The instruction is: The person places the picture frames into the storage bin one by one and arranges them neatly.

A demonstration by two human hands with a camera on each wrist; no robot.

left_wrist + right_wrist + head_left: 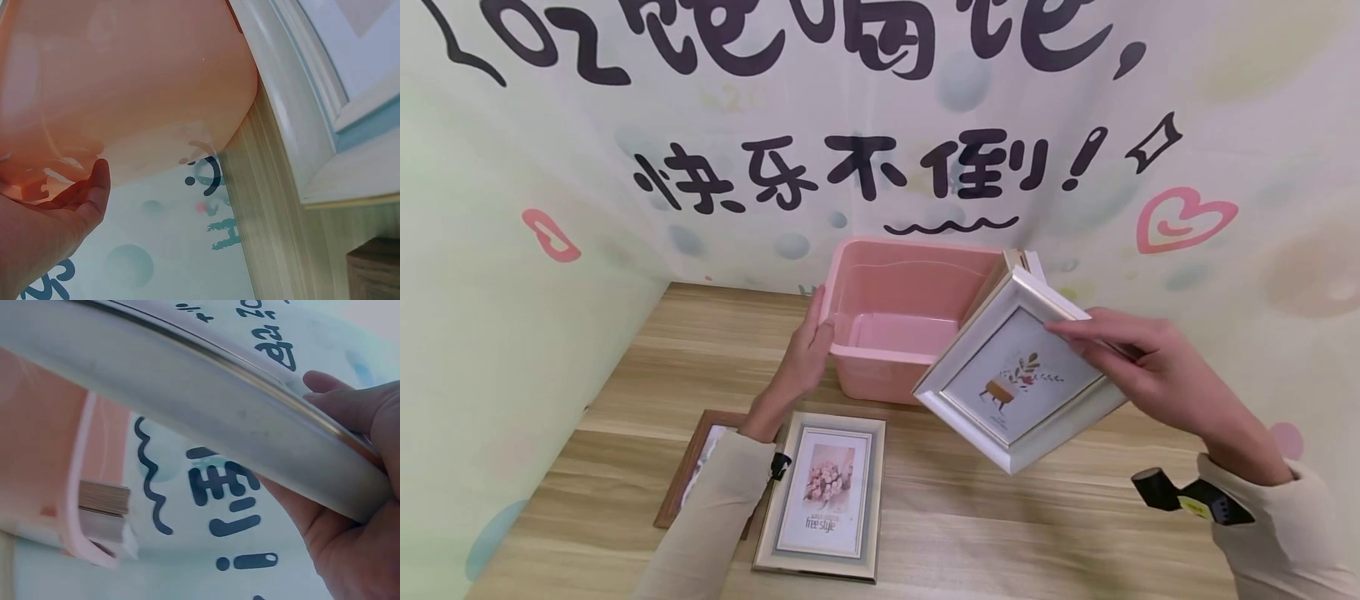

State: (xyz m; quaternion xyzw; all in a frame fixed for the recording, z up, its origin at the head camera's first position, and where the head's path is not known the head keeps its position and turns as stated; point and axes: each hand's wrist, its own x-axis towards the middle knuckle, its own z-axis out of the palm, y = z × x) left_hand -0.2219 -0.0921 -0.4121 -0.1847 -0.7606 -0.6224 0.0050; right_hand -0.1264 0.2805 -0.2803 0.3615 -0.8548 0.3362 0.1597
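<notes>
My right hand [1165,371] pinches a silver-white picture frame [988,375] by its right edge. It is tilted in front of the right end of a pink plastic bin [880,379]; its print shows a plant in a brown pot. In the right wrist view, the thumb and fingers lie on opposite faces of the frame [206,419]. My left hand [801,354] grips the bin's left rim, also seen beside the bin wall [144,75] in the left wrist view. Behind the held frame, other frames [103,500] stand at the bin's right end, partly hidden.
On the wood-grain table [647,367] lies a champagne-coloured picture frame [820,500] with a pink flower print. A brown wooden frame [688,462] lies left of it, partly under my left forearm. A printed cloth backdrop [760,242] rises behind the bin.
</notes>
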